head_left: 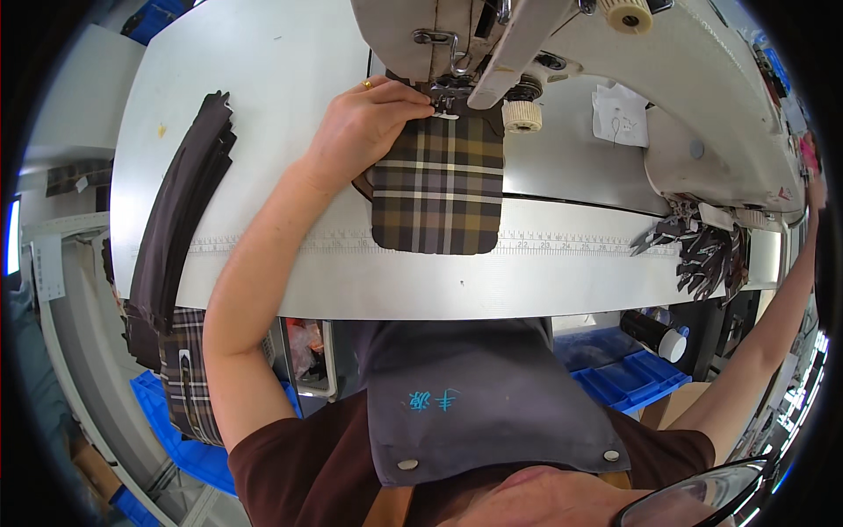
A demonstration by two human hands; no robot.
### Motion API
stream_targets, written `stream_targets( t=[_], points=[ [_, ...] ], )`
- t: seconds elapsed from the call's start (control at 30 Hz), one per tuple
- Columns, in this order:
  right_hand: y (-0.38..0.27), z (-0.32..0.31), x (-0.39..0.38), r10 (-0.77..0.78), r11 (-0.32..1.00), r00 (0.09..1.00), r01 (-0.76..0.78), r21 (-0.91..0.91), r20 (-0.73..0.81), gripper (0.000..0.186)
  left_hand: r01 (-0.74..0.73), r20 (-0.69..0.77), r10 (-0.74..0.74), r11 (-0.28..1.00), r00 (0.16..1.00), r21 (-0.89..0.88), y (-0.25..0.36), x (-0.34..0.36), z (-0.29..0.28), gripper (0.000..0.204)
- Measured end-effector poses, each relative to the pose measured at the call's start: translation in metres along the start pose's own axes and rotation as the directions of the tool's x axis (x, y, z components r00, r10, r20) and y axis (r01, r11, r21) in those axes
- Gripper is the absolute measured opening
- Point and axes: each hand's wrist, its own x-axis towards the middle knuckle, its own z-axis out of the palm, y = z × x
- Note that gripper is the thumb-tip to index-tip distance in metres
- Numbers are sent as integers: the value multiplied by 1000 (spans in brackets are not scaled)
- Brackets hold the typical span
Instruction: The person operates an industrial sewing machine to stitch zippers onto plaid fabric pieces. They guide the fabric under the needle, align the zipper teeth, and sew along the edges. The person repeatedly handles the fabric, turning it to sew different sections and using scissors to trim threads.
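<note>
So the left hand has its fingers pressed together, pinning the top edge of a plaid fabric piece under the sewing machine at 12 o'clock, while the right hand reaches out to 3 o'clock, fingers can't tell.

Only 1 view is given, a fisheye camera worn on the person's head, looking steeply down from close above. It faces the white sewing table, with the machine far and the person's apron near.
</note>
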Motion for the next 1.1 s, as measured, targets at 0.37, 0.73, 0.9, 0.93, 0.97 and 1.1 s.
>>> stream_targets(
  t=[0.37, 0.73, 0.9, 0.93, 0.97, 1.1],
  points=[
    [148, 50, -51, 395, 679, 918, -325, 659, 45, 59, 16, 41, -17, 1000, 999, 25, 1, 0, -6, 23],
    [96, 51, -85, 140, 989, 958, -125, 73, -250, 47, 26, 41, -27, 999, 999, 19, 0, 3, -4, 24],
    [106, 10, 6, 429, 767, 894, -437, 470, 132, 46, 28, 32, -28, 1000, 999, 4, -1, -1, -4, 23],
    [89, 9, 25, 413, 807, 885, -465, 365, 213, 48, 32, 31, -32, 999, 999, 7, 0, -1, -5, 23],
    [95, -8, 38, 467, 770, 842, -538, 343, 271, 49, 14, 24, -14, 1000, 1000, -19, -3, 1, -1, 23],
    [64, 58, -54, 324, 659, 946, -243, 711, 24, 48, 30, 36, -30, 1000, 999, 6, 0, 0, -5, 23]
  ],
)
